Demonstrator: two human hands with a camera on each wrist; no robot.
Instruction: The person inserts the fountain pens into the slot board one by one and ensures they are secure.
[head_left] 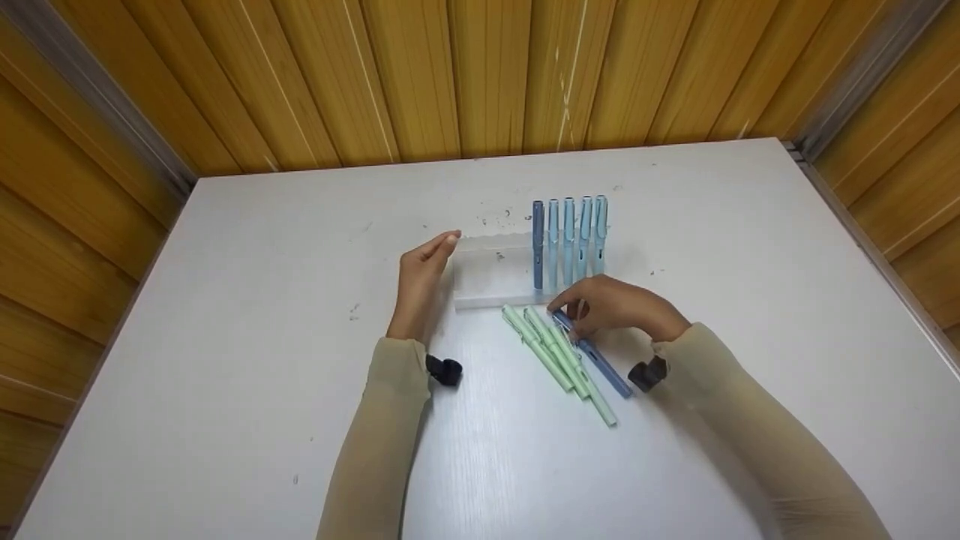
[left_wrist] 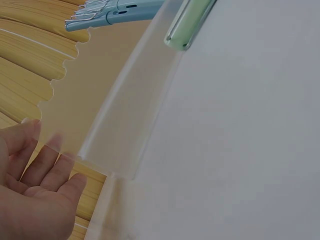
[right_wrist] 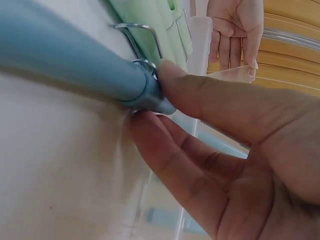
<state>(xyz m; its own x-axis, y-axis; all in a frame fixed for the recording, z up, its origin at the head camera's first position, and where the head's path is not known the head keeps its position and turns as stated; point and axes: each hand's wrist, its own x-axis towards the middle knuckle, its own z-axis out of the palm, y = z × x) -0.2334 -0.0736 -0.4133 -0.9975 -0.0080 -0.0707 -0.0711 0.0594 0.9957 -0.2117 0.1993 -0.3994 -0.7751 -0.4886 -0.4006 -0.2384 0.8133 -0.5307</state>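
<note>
My left hand pinches the left end of a clear plastic pen stand, thumb on one face and fingertips behind it in the left wrist view. A dark blue capped pen and several light blue pens stand upright side by side at the stand's right part. In front of the stand, my right hand pinches the cap end of another dark blue pen between thumb and fingers. That pen lies slanted, its other end toward me. Left of it lie three light green pens, clips up.
The white table backs onto a yellow wood-look panel wall, with similar panels at both sides. A black wrist camera sits on the left wrist and another wrist camera on the right, close to the lying pens.
</note>
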